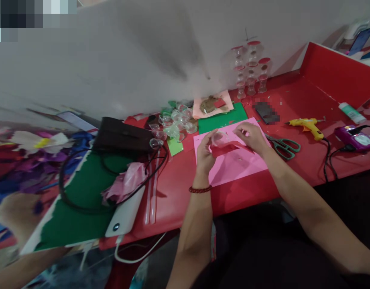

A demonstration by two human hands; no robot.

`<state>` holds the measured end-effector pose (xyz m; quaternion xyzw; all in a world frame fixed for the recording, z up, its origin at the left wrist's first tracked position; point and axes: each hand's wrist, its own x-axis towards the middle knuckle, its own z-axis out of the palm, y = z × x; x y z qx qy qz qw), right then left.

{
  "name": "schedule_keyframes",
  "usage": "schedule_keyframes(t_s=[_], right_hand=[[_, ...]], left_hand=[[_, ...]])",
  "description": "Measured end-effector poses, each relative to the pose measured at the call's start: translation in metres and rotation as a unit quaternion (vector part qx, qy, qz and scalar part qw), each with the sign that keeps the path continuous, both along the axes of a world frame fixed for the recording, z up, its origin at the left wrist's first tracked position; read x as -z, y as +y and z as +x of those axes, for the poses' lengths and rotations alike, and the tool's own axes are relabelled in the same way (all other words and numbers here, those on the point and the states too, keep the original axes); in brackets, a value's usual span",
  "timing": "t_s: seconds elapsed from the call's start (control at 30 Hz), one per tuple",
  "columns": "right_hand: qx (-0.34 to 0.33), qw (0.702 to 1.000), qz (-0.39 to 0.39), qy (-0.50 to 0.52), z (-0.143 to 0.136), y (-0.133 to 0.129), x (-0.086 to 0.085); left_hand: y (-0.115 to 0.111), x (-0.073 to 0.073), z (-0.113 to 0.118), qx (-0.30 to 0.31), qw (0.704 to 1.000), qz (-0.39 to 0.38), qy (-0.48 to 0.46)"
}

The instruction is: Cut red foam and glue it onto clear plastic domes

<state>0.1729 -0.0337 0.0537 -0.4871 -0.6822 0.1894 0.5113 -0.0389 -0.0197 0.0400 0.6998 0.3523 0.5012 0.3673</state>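
My left hand (206, 154), with a dark red bead bracelet at the wrist, is closed round a small clear plastic cup (220, 139). A piece of red paper (225, 149) lies against the cup's lower side and stretches toward my right hand (250, 135). The fingers of that hand are pinched together just right of the cup; what is between them is too small to make out. Both hands are above a pink sheet (233, 172) on the red table (173, 192). Right of the sheet lie scissors (284, 147) with dark green handles.
Clear plastic cups (179, 120) are heaped at the back, beside brown material (212, 105) on paper. Stacked cup shapes (251, 70) stand against the wall. A yellow glue gun (307, 125) with a cord lies right; a black bag (121, 136) sits left. Another person's hand (18, 210) shows far left.
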Motion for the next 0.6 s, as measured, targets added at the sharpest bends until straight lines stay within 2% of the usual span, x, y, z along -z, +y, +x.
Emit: schedule_keyframes(t_s=[0.13,0.27,0.4,0.6], right_hand=[[-0.058,0.997,0.052,0.013,-0.006,-0.002,0.004],[-0.016,0.998,0.045,0.052,-0.012,-0.004,0.010],[-0.025,0.999,0.030,0.020,-0.019,-0.002,0.016],[-0.063,0.990,0.103,-0.077,-0.019,-0.001,0.009]], left_hand=[[0.002,0.008,0.001,-0.005,0.993,-0.095,-0.073],[0.005,0.015,0.004,0.008,0.979,-0.185,-0.081],[0.000,0.008,0.010,-0.009,0.974,-0.213,-0.082],[-0.014,-0.007,0.018,-0.028,0.972,-0.223,-0.063]])
